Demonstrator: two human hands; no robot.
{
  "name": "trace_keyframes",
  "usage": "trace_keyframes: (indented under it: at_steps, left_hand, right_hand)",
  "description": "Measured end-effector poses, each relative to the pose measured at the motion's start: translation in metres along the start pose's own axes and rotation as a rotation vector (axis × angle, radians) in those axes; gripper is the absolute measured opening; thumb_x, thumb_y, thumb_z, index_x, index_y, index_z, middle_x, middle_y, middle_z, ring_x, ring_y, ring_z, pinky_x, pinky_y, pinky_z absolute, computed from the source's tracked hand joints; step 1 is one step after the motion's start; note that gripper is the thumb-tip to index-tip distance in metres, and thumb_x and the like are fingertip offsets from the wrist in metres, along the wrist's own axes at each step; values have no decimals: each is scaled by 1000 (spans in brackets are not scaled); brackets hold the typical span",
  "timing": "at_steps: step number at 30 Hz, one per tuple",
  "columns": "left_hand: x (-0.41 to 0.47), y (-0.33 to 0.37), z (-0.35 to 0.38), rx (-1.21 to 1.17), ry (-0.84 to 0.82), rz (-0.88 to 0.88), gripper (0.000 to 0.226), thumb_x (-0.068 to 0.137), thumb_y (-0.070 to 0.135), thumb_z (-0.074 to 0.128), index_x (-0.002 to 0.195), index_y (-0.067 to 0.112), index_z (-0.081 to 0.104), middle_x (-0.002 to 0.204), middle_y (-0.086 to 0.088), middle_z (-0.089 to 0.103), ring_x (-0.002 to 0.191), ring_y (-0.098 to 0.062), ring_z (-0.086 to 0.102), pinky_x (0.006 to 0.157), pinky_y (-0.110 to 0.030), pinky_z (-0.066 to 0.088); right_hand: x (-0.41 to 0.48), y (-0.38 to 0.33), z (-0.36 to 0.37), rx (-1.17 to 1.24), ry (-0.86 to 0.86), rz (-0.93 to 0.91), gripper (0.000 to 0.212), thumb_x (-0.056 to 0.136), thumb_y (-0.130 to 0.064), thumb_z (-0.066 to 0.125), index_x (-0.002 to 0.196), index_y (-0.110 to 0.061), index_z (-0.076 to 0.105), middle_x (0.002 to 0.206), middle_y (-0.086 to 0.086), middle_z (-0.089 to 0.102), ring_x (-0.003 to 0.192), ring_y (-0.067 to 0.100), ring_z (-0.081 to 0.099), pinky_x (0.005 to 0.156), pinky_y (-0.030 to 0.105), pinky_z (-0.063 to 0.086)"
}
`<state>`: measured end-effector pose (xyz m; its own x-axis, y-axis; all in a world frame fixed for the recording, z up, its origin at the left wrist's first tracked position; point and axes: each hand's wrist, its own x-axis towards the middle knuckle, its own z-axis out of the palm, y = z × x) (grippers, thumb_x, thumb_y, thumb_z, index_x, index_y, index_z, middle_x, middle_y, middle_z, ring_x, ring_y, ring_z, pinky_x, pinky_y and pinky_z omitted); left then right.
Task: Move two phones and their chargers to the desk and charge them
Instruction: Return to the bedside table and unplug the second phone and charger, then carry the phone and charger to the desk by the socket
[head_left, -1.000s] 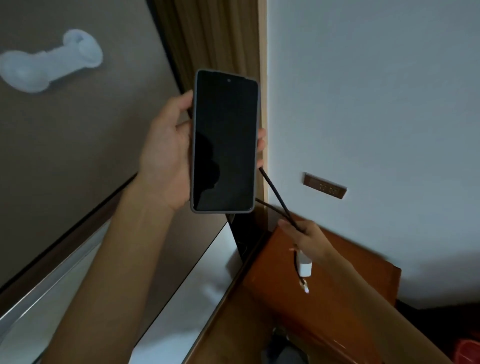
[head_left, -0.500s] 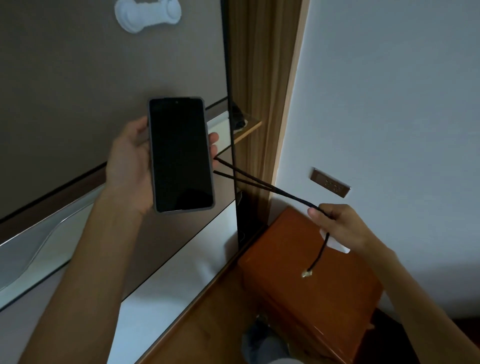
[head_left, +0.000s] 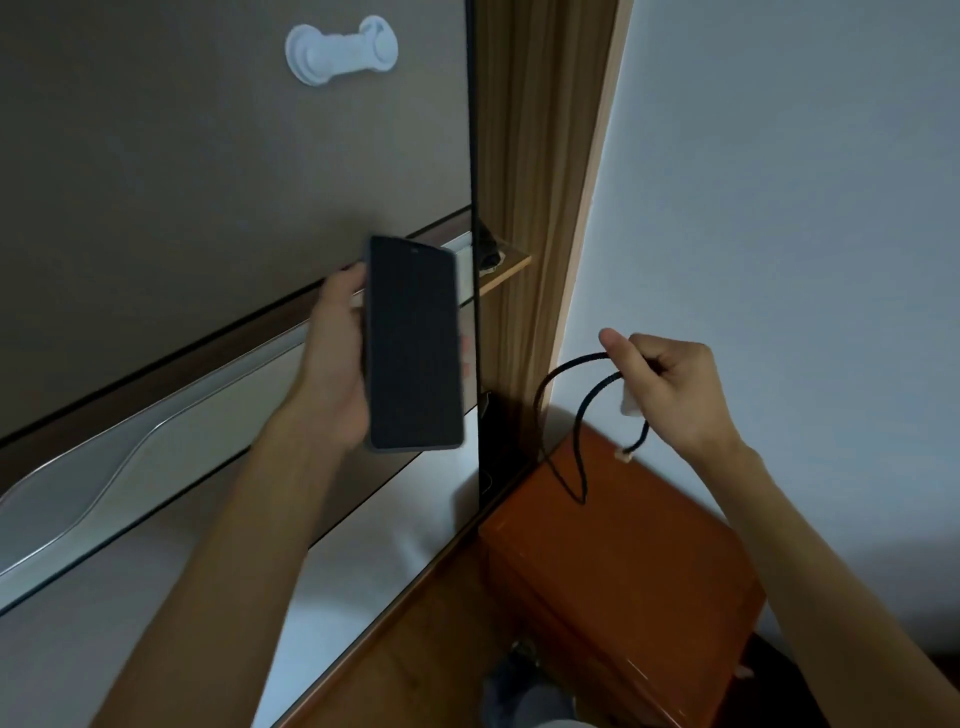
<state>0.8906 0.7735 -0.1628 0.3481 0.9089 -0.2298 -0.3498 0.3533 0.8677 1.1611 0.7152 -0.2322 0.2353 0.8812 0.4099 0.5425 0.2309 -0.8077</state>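
Note:
My left hand (head_left: 335, 358) grips a dark phone (head_left: 415, 345) upright, its black screen facing me, in front of the bed's headboard. To the right, my right hand (head_left: 670, 389) holds a black charging cable (head_left: 563, 415) together with a white charger plug (head_left: 629, 405) that peeks out under the fingers. The cable hangs in a loop over the orange-brown nightstand (head_left: 623, 561), and its small metal connector (head_left: 623, 456) dangles free. A second phone is not in view.
A padded brown headboard (head_left: 208, 182) with a white bed (head_left: 156, 571) fills the left. A narrow wooden shelf (head_left: 501, 270) sits behind the phone, beside a wooden panel and a white wall (head_left: 779, 208). A white fitting (head_left: 340, 52) is on the headboard.
The cable no longer stretches from the phone side to my right hand; it now hangs slack in a loop. My right hand rose and the phone shifted right and lower in view.

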Motion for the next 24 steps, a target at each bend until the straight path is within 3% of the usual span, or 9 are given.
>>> trace_keyframes:
  at_steps: [2, 5, 7, 9, 13, 15, 18, 19, 24]
  left_hand:
    - [-8, -11, 16, 25, -34, -14, 63, 97, 55, 36, 119, 4, 66, 109, -23, 62, 95, -36, 62, 87, -49, 51]
    - [-20, -24, 29, 47, -39, 9, 75, 98, 55, 32, 131, -10, 52, 111, -27, 55, 97, -39, 52, 87, -50, 44]
    - [-29, -26, 27, 70, -12, 16, 77, 97, 57, 31, 124, -12, 55, 107, -26, 56, 94, -37, 52, 84, -46, 44]
    - [-39, -24, 15, 86, 40, 26, 70, 96, 59, 33, 110, -3, 62, 103, -23, 55, 91, -34, 51, 81, -43, 43]
    - [-72, -19, -20, 83, 130, 33, 76, 95, 62, 35, 120, -5, 60, 106, -21, 57, 93, -35, 53, 85, -47, 42]
    - [-94, -19, -40, 54, 180, 38, 70, 96, 61, 36, 114, 0, 65, 100, -21, 61, 88, -33, 57, 82, -46, 46]
    - [-127, -23, -73, 41, 241, 48, 62, 99, 59, 33, 100, 9, 70, 86, -11, 69, 73, -24, 63, 66, -35, 54]
    - [-141, -23, -88, 43, 285, 64, 63, 99, 59, 32, 100, 10, 71, 85, -10, 71, 73, -23, 64, 65, -34, 54]
    - [-210, -15, -138, -52, 453, 145, 66, 99, 58, 32, 117, 3, 65, 105, -23, 66, 89, -33, 61, 71, -35, 55]
  right_hand:
    - [3, -13, 9, 147, 34, 54, 56, 96, -30, 64, 58, 8, 49, 65, 29, 50, 69, 47, 57, 65, 46, 48]
    - [4, -38, 27, 335, 26, 114, 45, 91, -26, 71, 74, 16, 65, 91, 23, 63, 94, 40, 63, 90, 52, 52]
    - [1, -56, 41, 425, -6, 125, 40, 87, -35, 73, 84, 5, 73, 97, 13, 70, 98, 36, 66, 94, 57, 51]
    - [-5, -76, 55, 521, -76, 139, 36, 86, -41, 72, 93, -7, 77, 102, 12, 74, 99, 36, 68, 95, 54, 53]
    - [-17, -112, 89, 764, -220, 141, 40, 85, -38, 73, 109, -6, 75, 113, 15, 74, 109, 31, 68, 97, 41, 54]
    - [-22, -127, 110, 804, -252, 118, 32, 86, -31, 73, 107, -7, 76, 113, 13, 74, 113, 29, 67, 100, 41, 52]
    - [-33, -150, 142, 817, -250, 119, 14, 91, -22, 69, 86, -13, 78, 96, 12, 78, 101, 29, 72, 94, 37, 56]
    - [-38, -160, 155, 812, -264, 124, 17, 91, -21, 69, 77, -17, 77, 88, 11, 78, 93, 29, 74, 88, 35, 58]
    - [-61, -196, 207, 755, -400, 101, 27, 89, -28, 70, 63, -25, 65, 66, 4, 71, 67, 26, 71, 62, 34, 54]
